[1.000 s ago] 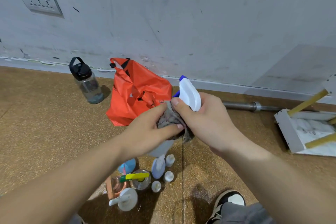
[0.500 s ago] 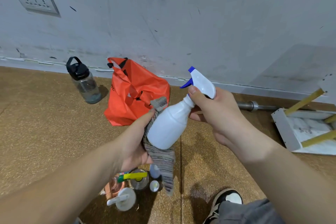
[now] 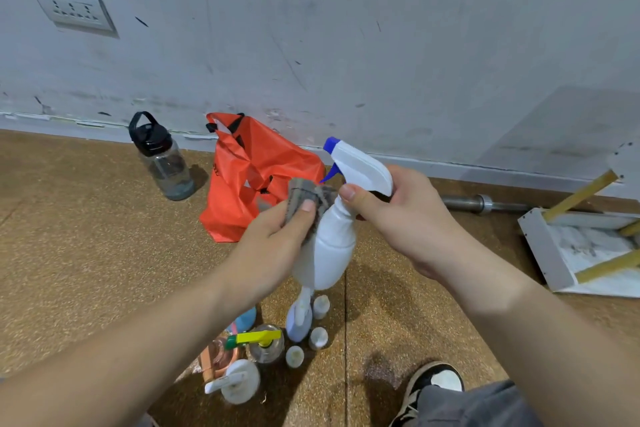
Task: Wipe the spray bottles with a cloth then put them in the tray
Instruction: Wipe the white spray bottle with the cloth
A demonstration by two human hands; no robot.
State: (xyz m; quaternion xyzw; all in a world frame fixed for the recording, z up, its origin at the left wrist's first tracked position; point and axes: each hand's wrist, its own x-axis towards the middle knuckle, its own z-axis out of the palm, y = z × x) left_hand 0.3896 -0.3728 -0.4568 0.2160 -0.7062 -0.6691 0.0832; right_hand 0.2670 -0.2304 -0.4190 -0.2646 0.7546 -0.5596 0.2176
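Brown speckled floor (image 3: 86,253) runs up to a scuffed grey wall (image 3: 346,45), and the person works above it with both hands raised. The right hand (image 3: 405,218) is clasped round the head and neck of a white spray bottle (image 3: 329,246), thumb laid along the neck. This grip probably leaves the whole body hanging free below for wiping. The bottle hangs in the air between the two hands with its blue nozzle pointing away and to the left.

The left hand (image 3: 273,246) grips a grey cloth (image 3: 308,196), thumb on top, and presses it against the bottle's shoulder just beside the right thumb. The wiping looks to be under way at the top of the body. The lower body of the bottle is bare of cloth.

Well off to the right of the right hand, a white tray (image 3: 543,250) lies on the floor, with yellow sticks across it. It is within a reach for the put-down, I would judge.

Directly beneath the hands stands a cluster of bottles (image 3: 298,322), one with a yellow trigger (image 3: 259,336). Placed there, they are likely next in line.

Beyond the left hand, against the wall, sit an orange bag (image 3: 256,177) and a dark-capped water bottle (image 3: 161,163). A metal bar (image 3: 485,203) lies beyond the right hand.
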